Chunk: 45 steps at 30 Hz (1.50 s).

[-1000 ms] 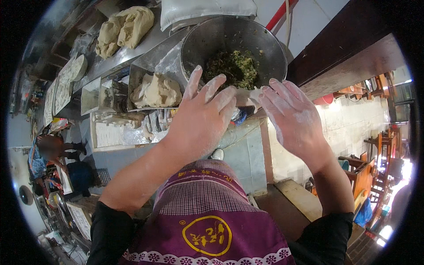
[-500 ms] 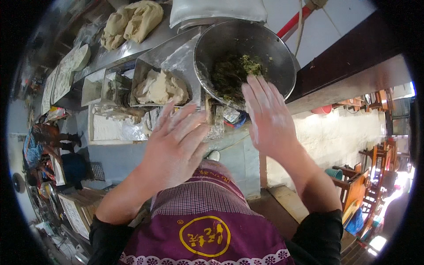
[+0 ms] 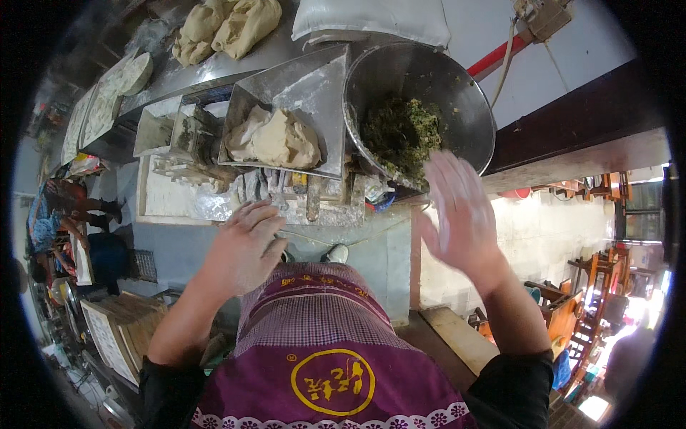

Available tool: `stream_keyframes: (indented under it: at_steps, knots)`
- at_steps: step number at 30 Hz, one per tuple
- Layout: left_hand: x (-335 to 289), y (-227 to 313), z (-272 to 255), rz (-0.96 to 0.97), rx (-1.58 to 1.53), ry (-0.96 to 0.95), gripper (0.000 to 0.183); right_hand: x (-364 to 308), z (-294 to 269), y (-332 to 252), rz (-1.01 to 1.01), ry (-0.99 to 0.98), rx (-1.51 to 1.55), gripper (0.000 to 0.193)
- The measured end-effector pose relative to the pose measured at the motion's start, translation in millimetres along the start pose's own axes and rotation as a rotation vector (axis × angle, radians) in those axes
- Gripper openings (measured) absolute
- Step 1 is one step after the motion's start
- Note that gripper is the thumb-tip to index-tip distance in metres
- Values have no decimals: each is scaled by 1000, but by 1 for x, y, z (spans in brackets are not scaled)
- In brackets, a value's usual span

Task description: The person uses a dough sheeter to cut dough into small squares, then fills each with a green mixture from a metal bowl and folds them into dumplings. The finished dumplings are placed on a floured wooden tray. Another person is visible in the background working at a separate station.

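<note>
Floury and empty, my right hand (image 3: pixel 463 218) is stretched out with its fingers extended over the near rim of a large steel bowl (image 3: pixel 468 107). Inside the bowl lies a chopped green filling (image 3: pixel 407 132). My left hand (image 3: pixel 246 247) hovers in front of the counter's near edge, fingers apart and slightly bent, with nothing visible in it. Beyond it, a lump of pale dough (image 3: pixel 282 139) rests in a flour-dusted metal tray (image 3: pixel 314 82) to the left of the bowl.
Two big dough pieces (image 3: pixel 246 27) lie at the back left, beside a white sack (image 3: pixel 371 20). Small metal bins (image 3: pixel 153 134) and a floured board (image 3: pixel 168 189) stand left. A dark wooden ledge (image 3: pixel 572 132) runs right of the bowl. Another person (image 3: pixel 53 222) is far left.
My left hand has drawn back toward me and left, away from the dough tray. My right hand has moved right and slightly nearer me. The bowl and tray now appear farther right.
</note>
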<state>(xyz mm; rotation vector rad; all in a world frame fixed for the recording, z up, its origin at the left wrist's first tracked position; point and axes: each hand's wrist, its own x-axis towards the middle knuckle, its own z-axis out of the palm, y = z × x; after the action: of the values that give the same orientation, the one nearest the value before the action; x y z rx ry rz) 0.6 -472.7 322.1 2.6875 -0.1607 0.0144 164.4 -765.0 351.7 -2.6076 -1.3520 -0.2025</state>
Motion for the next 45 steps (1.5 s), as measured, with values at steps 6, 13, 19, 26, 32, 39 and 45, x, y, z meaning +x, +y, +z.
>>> stream_keyframes:
  at_steps: [6,13,19,26,32,39,45]
  knots:
    - [-13,-12,-3,-19,-64,-69,31,-17,5,7,-17,49,-52,52]
    - [-19,-33,-7,-25,-140,-98,33,-12,2,-4,52,-10,-29,61]
    - [-32,-81,-16,-84,-167,-131,32,-19,-28,-27,197,-107,-17,56]
    - [-54,-137,-23,-84,-261,-139,31,-10,-34,-62,1059,259,1419,48]
    - [-76,-183,-48,-179,-249,-261,37,57,9,-110,1108,61,1861,63]
    - [-130,-240,-36,-313,-301,-197,31,197,77,-157,427,-33,864,36]
    - [-157,-277,-1,-433,-441,-198,24,239,161,-159,-83,-275,191,31]
